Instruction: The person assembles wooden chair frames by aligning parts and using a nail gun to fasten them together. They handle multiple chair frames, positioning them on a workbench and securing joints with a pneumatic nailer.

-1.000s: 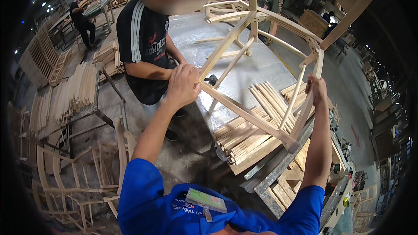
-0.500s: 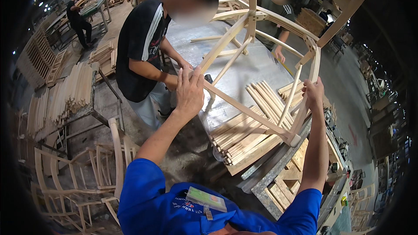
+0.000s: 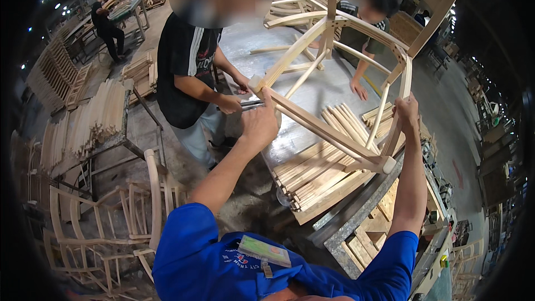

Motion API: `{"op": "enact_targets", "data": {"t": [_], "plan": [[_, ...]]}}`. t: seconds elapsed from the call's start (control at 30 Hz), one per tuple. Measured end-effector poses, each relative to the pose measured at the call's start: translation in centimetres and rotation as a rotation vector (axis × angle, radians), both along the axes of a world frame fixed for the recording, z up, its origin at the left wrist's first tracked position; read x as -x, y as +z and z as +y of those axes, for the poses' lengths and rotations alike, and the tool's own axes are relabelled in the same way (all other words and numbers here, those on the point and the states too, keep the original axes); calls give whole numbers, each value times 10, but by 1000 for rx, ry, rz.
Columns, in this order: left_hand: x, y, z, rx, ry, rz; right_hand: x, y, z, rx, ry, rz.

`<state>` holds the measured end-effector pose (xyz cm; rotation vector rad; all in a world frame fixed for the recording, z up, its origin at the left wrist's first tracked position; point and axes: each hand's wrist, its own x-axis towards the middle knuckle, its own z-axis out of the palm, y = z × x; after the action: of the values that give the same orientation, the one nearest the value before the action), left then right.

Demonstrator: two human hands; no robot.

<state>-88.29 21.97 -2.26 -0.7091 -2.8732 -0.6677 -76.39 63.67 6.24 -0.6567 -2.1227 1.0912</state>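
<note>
A pale wooden chair frame (image 3: pixel 329 128) is tilted above the metal-topped table, its legs and rails joined. My right hand (image 3: pixel 407 112) is closed round a curved member on its right side. My left hand (image 3: pixel 261 125) is at the frame's left corner, index finger stretched out against the joint; its other fingers are partly hidden. Just beyond it, a co-worker's hand (image 3: pixel 229 103) holds a dark metal tool (image 3: pixel 252 103), its kind unclear, close to that corner. The co-worker's other hand (image 3: pixel 242 83) is beside the same corner.
Bundled wooden sticks (image 3: pixel 317 173) lie on the near part of the table (image 3: pixel 239 50). A second co-worker's hand (image 3: pixel 358 88) rests on its far right side. Chair frames (image 3: pixel 106 217) stand at lower left, below a rack of wooden slats (image 3: pixel 95 114). Wood pieces (image 3: pixel 365 245) fill a bin at right.
My left hand has slid off the corner's top to below it, from flat fingers to one pointing finger. The frame has shifted slightly right. The co-worker's tool has moved left, beside the corner.
</note>
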Motion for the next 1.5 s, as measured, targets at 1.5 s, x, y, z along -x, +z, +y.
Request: {"op": "enact_targets", "data": {"t": [1.5], "plan": [[-282,-67,221,-337,-765,662,-821,-368,-439,939,-1037,-749]]}}
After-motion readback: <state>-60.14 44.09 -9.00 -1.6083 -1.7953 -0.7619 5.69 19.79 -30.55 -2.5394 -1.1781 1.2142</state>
